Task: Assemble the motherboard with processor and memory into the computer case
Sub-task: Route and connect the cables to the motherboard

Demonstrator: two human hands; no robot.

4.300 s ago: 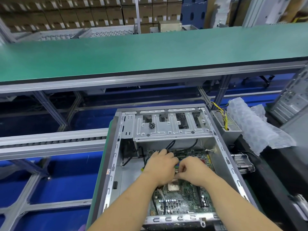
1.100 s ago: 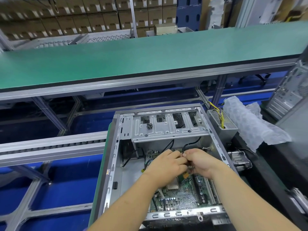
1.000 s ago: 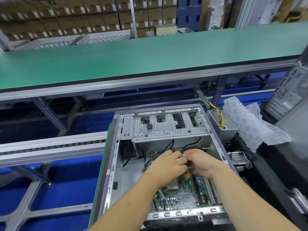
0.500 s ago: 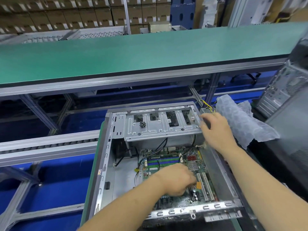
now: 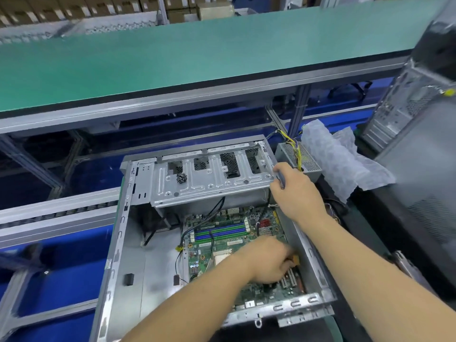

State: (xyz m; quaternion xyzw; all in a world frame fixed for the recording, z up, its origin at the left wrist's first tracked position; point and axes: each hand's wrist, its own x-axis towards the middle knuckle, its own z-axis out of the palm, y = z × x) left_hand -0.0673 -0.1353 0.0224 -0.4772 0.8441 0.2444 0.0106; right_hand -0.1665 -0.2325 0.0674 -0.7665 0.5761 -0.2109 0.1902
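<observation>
Head view: we are parting our hands. Our right hand (image 5: 294,191) is gripping a slim blue tool beside the drive cage (image 5: 212,175), while our left hand (image 5: 267,261), curled, is steadying the motherboard (image 5: 222,233), probably for fastening.

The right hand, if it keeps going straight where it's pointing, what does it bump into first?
Probably the power supply with the yellow wires, just past the computer case corner. The right hand already seems to hold something thin; depth is unclear.
</observation>
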